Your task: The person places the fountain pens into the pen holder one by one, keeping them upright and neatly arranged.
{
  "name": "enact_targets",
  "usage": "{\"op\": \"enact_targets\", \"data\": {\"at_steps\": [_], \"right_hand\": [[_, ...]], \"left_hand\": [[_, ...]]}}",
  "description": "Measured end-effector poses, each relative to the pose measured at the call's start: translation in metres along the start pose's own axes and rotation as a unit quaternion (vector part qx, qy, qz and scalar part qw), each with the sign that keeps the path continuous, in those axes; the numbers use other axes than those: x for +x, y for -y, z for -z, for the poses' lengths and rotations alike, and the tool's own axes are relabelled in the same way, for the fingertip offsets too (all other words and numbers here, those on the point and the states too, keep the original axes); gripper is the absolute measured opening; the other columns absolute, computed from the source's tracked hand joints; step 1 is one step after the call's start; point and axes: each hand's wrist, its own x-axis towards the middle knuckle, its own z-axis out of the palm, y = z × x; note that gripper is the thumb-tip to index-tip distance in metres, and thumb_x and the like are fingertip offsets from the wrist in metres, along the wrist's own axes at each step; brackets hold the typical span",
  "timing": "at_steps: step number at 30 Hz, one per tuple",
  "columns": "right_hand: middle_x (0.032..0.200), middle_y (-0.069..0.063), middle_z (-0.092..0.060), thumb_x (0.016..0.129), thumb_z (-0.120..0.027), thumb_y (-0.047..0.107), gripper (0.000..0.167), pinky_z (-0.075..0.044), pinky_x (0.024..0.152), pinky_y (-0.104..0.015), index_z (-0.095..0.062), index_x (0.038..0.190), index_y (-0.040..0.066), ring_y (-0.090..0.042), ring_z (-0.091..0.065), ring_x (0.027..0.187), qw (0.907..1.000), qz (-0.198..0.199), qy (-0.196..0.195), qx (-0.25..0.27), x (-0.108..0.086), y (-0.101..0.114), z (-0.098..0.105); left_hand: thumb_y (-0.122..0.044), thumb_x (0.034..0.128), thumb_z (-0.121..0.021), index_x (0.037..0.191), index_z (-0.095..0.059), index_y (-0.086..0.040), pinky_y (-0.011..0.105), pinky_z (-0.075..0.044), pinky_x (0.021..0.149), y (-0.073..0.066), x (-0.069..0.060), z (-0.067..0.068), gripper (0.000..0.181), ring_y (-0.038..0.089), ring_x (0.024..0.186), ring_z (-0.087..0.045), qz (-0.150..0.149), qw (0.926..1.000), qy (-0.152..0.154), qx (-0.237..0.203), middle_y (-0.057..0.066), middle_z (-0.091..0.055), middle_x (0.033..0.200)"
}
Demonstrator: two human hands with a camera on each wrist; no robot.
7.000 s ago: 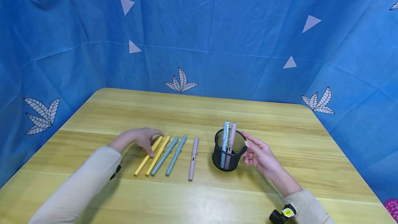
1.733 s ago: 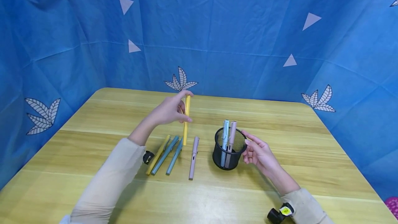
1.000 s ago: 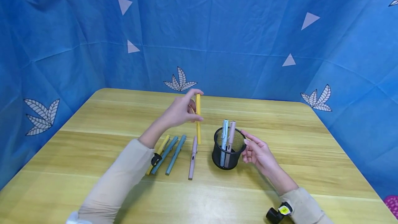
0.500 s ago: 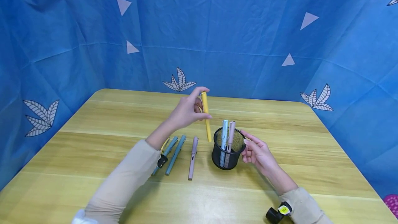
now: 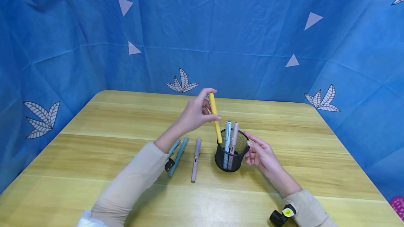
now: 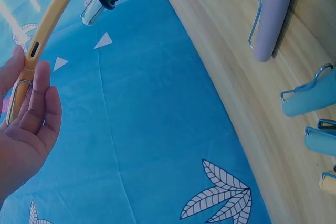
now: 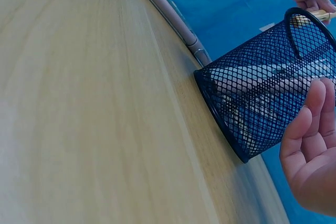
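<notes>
Yellow pen [image 5: 213,105], upper part pinched in left grip [image 5: 194,114], lower end at rim of mesh cup [image 5: 221,161].

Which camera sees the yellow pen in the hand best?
The head view: the yellow pen shows nearly end to end, the left hand covering a bit. The left wrist view is closer, but the far end is out of sight. The right wrist view shows just a piece by the cup.

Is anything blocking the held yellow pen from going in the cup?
Nothing visible is. The yellow pen reaches down to the mouth of the black cup; a light blue pen and a purple pen stand inside, to its right in the head view.
</notes>
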Motion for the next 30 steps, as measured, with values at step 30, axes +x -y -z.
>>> {"op": "enact_targets", "data": {"at_steps": [30], "right_hand": [[0.062,-0.003,-0.057,0.093,-0.046,0.009,0.029,-0.047,0.048,-0.021,-0.058,0.112,0.028,-0.012,-0.054,0.050,0.9998,-0.003,0.004,0.020,0.001,0.002,-0.001]], "left_hand": [[-0.018,0.0700,-0.076,0.130,-0.037,-0.008,0.018,-0.045,0.052,0.010,-0.004,-0.025,0.072,0.008,0.055,-0.052,0.003,0.9951,0.050,0.085,-0.001,-0.056,0.071]]}}
